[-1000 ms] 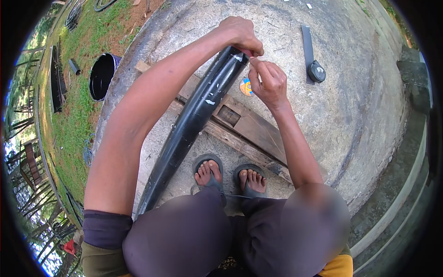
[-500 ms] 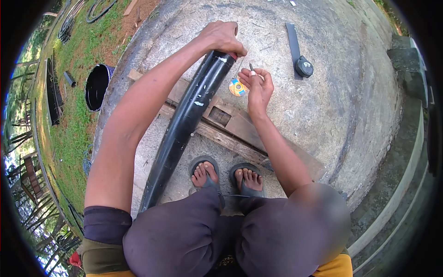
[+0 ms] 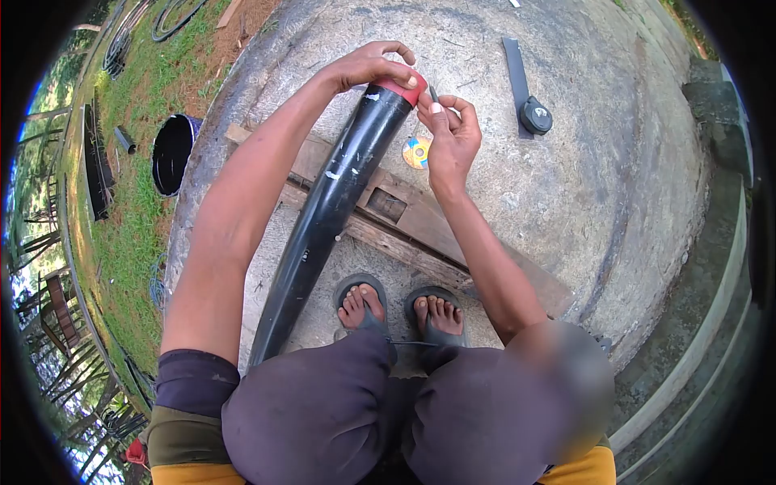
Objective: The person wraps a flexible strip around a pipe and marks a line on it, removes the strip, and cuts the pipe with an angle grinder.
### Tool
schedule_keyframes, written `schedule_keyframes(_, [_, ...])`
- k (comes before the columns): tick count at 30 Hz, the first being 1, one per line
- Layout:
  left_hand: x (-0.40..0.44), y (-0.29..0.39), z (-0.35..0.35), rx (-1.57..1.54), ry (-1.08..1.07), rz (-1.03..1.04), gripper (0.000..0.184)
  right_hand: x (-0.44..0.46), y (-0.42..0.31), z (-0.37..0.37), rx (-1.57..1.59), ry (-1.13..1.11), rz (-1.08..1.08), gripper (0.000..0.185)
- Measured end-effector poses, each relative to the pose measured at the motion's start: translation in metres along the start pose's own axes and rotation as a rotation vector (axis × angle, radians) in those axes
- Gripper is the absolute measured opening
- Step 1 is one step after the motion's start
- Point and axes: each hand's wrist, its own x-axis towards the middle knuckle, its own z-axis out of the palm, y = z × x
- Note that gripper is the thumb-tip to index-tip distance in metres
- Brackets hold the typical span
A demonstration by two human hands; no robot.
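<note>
A long black pipe [image 3: 331, 198] with scuffed white patches slants from beside my left knee to its far end. Around that end lies a red band [image 3: 411, 90]. My left hand [image 3: 373, 68] grips the band, thumb on top and fingers curled over the pipe's end. Beside it, my right hand [image 3: 454, 144] pinches a short dark pencil-like stick [image 3: 432, 94], its tip close to the band's right edge. Whether the tip touches the band I cannot tell.
Under the pipe lies a wooden board [image 3: 408, 255] with a square notch. A colourful disc [image 3: 417, 153] is on the concrete near my right hand. Further right are a dark strip [image 3: 515, 73] and a round black object [image 3: 535, 116]. A black bucket [image 3: 173, 153] stands on the left.
My left hand has shifted left and regripped, exposing more of the red band. The right hand's stick has come up close to the band. The pipe has moved slightly.
</note>
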Motion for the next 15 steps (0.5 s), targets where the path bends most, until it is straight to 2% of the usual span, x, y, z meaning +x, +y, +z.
schedule_keyframes(2, [0.001,-0.008,-0.003,-0.05,-0.035,0.002,0.064,0.003,-0.005,-0.011,-0.213,-0.095,-0.121,0.013])
schedule_keyframes(5, [0.002,-0.012,-0.001,-0.062,-0.068,0.029,0.064,0.006,-0.026,-0.015,-0.6,-0.294,-0.525,0.013])
schedule_keyframes(9, [0.001,-0.008,-0.002,-0.039,-0.066,0.048,0.066,0.016,-0.038,0.007,-0.894,-0.426,-0.847,0.011])
schedule_keyframes(12, [0.001,-0.006,-0.003,-0.096,-0.105,-0.002,0.067,0.028,-0.038,0.018,-0.948,-0.455,-0.913,0.014])
schedule_keyframes(15, [-0.001,-0.006,-0.002,-0.117,-0.079,0.01,0.058,0.03,-0.038,0.017,-0.983,-0.483,-0.955,0.013])
